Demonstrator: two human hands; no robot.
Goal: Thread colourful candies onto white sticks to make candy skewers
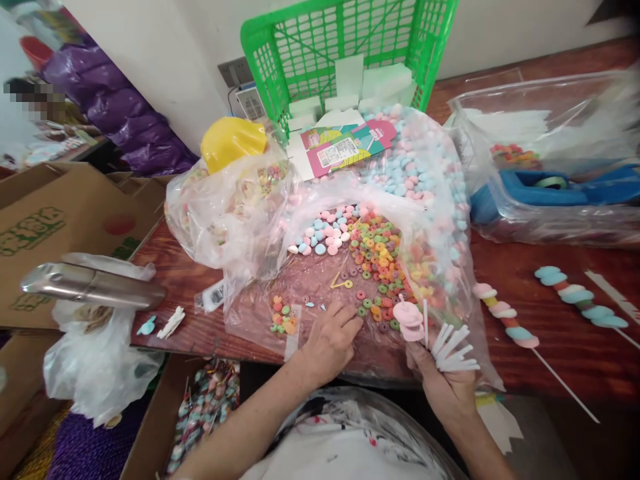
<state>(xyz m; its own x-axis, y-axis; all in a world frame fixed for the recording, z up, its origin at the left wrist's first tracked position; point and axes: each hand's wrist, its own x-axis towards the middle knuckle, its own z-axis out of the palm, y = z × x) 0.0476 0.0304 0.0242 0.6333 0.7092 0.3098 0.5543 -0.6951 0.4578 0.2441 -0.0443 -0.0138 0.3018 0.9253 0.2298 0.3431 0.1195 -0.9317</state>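
My right hand (443,380) is closed around a bundle of white sticks (454,350). Pink marshmallow-like candies (409,319), stacked together, show at its fingertips, beside one stick standing upright. My left hand (334,337) is over the plastic sheet with its fingers curled down, close to the edge of a pile of coloured ring candies (380,260); what the fingers hold, if anything, is hidden. Pink, blue and white candies (325,230) lie behind the rings. Two finished-looking candy skewers, a nearer one (510,323) and a farther one (580,297), rest on the table at right.
A green basket (345,40) stands at the back. Bags of candy (230,207) crowd the middle left. A clear bin with a blue tape dispenser (540,190) is at right. A steel flask (95,285) lies left, above a box of candy skewers (205,407).
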